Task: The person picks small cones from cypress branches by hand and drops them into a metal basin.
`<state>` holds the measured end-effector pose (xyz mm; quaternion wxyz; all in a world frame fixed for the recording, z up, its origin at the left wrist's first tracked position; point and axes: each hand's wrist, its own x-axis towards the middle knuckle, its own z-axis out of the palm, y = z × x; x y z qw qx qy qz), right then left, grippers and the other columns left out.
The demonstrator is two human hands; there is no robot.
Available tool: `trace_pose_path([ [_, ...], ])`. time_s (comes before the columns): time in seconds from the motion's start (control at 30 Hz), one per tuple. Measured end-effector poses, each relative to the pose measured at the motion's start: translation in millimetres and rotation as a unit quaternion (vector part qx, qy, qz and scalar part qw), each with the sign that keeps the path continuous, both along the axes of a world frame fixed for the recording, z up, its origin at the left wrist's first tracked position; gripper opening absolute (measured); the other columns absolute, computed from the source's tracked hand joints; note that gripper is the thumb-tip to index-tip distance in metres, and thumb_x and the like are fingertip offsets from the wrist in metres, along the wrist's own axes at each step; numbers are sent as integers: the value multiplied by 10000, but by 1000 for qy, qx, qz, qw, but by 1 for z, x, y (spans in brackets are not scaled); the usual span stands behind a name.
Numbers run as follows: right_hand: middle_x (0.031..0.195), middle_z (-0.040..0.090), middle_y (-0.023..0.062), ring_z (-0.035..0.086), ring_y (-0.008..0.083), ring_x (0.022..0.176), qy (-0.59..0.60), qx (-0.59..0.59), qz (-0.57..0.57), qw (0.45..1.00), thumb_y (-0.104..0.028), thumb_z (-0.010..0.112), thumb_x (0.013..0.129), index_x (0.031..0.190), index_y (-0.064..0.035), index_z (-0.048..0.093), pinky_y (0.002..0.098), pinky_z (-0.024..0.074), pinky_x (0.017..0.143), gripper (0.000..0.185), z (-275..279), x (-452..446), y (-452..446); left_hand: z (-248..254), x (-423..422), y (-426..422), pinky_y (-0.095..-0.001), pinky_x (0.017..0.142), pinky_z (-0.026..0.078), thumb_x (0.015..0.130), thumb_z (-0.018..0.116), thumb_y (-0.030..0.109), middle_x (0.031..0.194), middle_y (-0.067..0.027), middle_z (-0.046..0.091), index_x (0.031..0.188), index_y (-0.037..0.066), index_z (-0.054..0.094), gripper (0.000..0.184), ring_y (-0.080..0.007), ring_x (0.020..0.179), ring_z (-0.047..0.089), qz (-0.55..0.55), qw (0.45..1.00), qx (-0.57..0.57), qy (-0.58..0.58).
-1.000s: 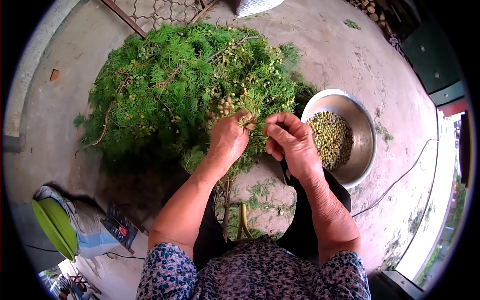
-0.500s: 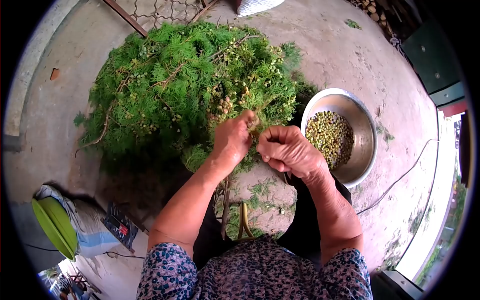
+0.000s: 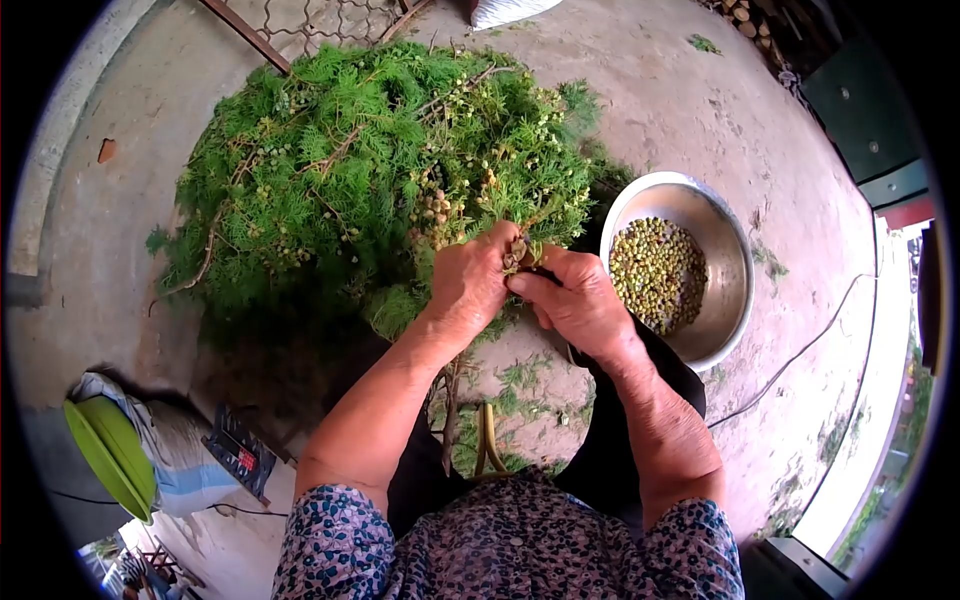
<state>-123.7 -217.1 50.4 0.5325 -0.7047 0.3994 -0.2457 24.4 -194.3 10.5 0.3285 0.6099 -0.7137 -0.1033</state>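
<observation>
My left hand is closed around a small evergreen sprig that carries a cluster of brownish seed cones. From the other side, the thumb and forefinger of my right hand pinch at those cones, so both hands nearly touch. Just beyond them lies a big heap of green conifer branches with many pale, round cones among the leaves. Right of my right hand stands a metal basin partly filled with greenish-yellow cones. My fingers hide part of the sprig.
Leaf scraps litter the concrete floor. A cable runs along the right. At lower left are a lime-green basin and a sack. A metal frame stands at the far left, with stacked firewood far right.
My right hand has moved up and turned slightly, bringing its thumb and forefinger onto the cones at my left hand. The left hand has barely shifted.
</observation>
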Motion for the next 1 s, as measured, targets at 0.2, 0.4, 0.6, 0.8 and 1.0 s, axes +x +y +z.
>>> trace_pose_path([
  [0.2, 662, 571, 10, 456, 45, 473, -50, 86, -159, 982, -39, 591, 804, 912, -34, 633, 202, 359, 403, 116, 43, -56, -15, -1, 3, 1, -257, 294, 380, 813, 504, -4, 505, -31, 516, 855, 72, 519, 88, -111, 379, 468, 28, 998, -43, -41],
  [0.4, 1073, 563, 142, 565, 258, 938, 246, -210, -283, 903, -75, 571, 736, 1036, -46, 593, 329, 444, 830, 303, -13, -156, -55, 0, -4, 5, -252, 403, 523, 771, 473, -89, 821, -134, 641, 1110, 43, 539, 370, -179, 535, 607, -20, 997, 2, -76],
  [0.6, 1087, 564, 149, 547, 262, 1013, 278, -340, -319, 840, -60, 475, 808, 1047, -18, 590, 337, 458, 839, 269, -45, -194, -73, -8, -7, 3, -224, 258, 382, 943, 365, 155, 464, -8, 360, 1140, 15, 488, 271, -93, 342, 372, -17, 993, -68, -94],
  [0.8, 586, 481, -19, 370, 44, 439, -114, 121, -270, 948, -106, 514, 878, 943, -12, 603, 185, 254, 379, 146, 14, -84, -27, -7, -10, 6, -231, 270, 424, 958, 311, 194, 532, -27, 408, 1325, 65, 321, 390, -105, 376, 411, -29, 993, -89, -76],
  [1.0, 705, 541, -18, 446, 40, 489, -170, 289, -106, 936, -238, 597, 853, 940, -41, 589, 173, 319, 387, 215, 15, -23, -4, 4, -15, 7, -241, 280, 418, 964, 305, 244, 547, -47, 443, 1256, 38, 388, 367, -124, 376, 432, -41, 996, -38, -62],
])
